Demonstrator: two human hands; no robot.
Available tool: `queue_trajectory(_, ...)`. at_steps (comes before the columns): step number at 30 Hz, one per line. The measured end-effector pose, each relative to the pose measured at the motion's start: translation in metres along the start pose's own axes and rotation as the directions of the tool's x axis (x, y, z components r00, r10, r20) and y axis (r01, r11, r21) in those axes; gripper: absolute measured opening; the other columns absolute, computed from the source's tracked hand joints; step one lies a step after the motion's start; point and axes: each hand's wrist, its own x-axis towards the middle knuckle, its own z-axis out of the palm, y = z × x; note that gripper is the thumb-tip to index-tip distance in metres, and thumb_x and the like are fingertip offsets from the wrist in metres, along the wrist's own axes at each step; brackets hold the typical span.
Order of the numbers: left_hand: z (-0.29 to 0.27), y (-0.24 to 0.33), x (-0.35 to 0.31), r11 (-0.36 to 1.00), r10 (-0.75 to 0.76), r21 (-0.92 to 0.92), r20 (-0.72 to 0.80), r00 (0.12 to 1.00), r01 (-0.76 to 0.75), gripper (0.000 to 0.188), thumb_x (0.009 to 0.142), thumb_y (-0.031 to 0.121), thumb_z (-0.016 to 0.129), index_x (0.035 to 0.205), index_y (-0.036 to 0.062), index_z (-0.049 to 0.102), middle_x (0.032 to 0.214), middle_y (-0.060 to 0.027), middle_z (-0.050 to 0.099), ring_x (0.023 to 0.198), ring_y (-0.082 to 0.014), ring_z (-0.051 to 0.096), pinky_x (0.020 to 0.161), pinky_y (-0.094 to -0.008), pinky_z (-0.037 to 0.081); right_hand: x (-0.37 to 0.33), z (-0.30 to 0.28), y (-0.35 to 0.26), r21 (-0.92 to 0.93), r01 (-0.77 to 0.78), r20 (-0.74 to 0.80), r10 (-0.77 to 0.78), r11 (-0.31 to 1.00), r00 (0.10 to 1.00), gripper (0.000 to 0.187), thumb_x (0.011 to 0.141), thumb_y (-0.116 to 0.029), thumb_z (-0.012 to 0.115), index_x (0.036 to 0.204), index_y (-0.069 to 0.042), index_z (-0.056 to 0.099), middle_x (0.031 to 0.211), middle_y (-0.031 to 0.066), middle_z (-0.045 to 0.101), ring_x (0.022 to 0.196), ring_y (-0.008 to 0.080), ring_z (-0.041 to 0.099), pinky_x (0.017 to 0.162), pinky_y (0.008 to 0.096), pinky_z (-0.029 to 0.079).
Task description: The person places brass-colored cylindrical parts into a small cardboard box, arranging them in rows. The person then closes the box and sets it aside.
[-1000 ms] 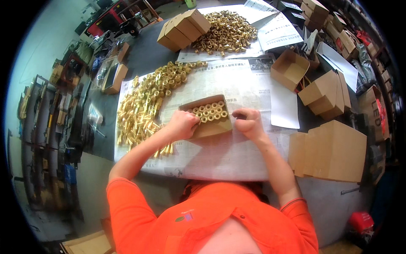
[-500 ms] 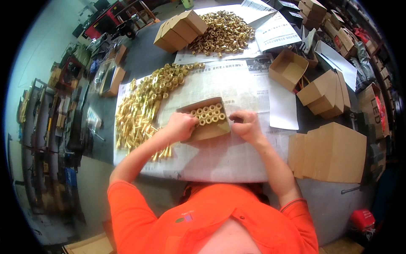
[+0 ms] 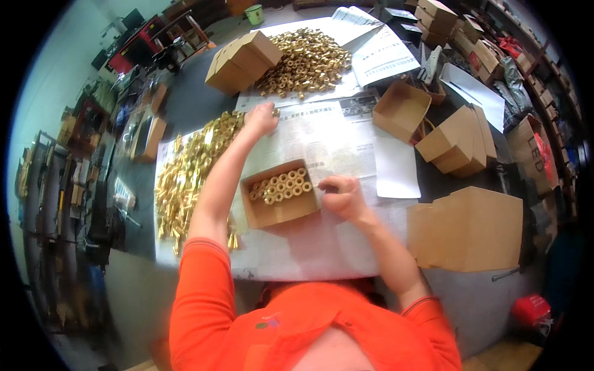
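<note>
An open cardboard box [image 3: 281, 214] stands on the newspaper in front of me, with brass nuts [image 3: 286, 183] upright in rows against its far side. My right hand [image 3: 344, 199] hovers just right of the box, fingers loosely curled and thumb apart, nothing seen between them. At the far end of a long heap of brass fittings [image 3: 204, 151], my left hand [image 3: 262, 119] is down on the pieces with its fingers curled in. What it grips is hidden by the hand itself. The near part of this heap holds longer, thinner brass pieces [image 3: 176, 204].
Beyond lies a second brass pile [image 3: 303, 62] beside closed cardboard boxes [image 3: 243, 62]. On the right are an open empty box [image 3: 402, 110], more cartons [image 3: 455, 141], a white sheet [image 3: 397, 166] and flattened cardboard [image 3: 473, 229]. Newspaper [image 3: 328, 130] covers the table.
My left hand has left the box's left side and reached forward to the far end of the brass heap. My right hand stays beside the box. The whole view has shifted slightly.
</note>
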Motion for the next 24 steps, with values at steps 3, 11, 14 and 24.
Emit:
queue_trajectory(3,0.010,0.006,0.012,1.000,-0.026,0.017,0.017,1.000,0.026,0.034,0.076,0.027,0.067,0.106,0.0099,0.067,0.099,-0.0162,0.068,0.096,-0.0326,0.064,0.082,-0.0445,0.051,-0.001,-0.001,-0.004,0.008,-0.061,0.045,0.060,0.998,0.997,0.032,0.065,-0.011,0.058,0.092,0.001,0.070,0.088,0.0170,0.070,0.075,0.0238,0.068,0.068,0.0312,0.054)
queue_trajectory(11,0.010,0.012,0.000,0.995,0.048,0.085,-0.052,0.997,-0.044,0.025,0.076,0.026,0.064,0.091,0.0072,0.063,0.082,-0.0163,0.068,0.078,-0.0349,0.067,0.068,-0.0463,0.053,-0.001,-0.001,-0.005,-0.003,-0.057,0.031,0.057,0.998,0.998,0.031,0.064,-0.010,0.057,0.090,0.000,0.071,0.085,0.0157,0.070,0.071,0.0226,0.067,0.066,0.0300,0.054)
queue_trajectory(14,0.012,0.005,-0.008,0.995,0.083,0.065,-0.055,0.995,-0.080,0.026,0.078,0.028,0.064,0.091,0.0058,0.062,0.079,-0.0173,0.068,0.074,-0.0357,0.067,0.066,-0.0467,0.053,0.000,0.000,-0.005,-0.009,-0.044,0.030,0.045,0.999,0.999,0.030,0.064,-0.009,0.057,0.089,0.000,0.071,0.083,0.0148,0.070,0.070,0.0217,0.067,0.065,0.0297,0.054)
queue_trajectory(24,0.014,-0.002,-0.004,0.994,0.110,0.007,-0.105,0.988,-0.110,0.024,0.081,0.028,0.064,0.086,0.0051,0.062,0.077,-0.0179,0.067,0.076,-0.0377,0.065,0.068,-0.0481,0.052,-0.001,0.001,0.001,0.013,-0.041,0.031,0.040,0.999,0.999,0.031,0.065,-0.010,0.057,0.091,0.001,0.071,0.084,0.0154,0.070,0.071,0.0208,0.067,0.066,0.0301,0.054)
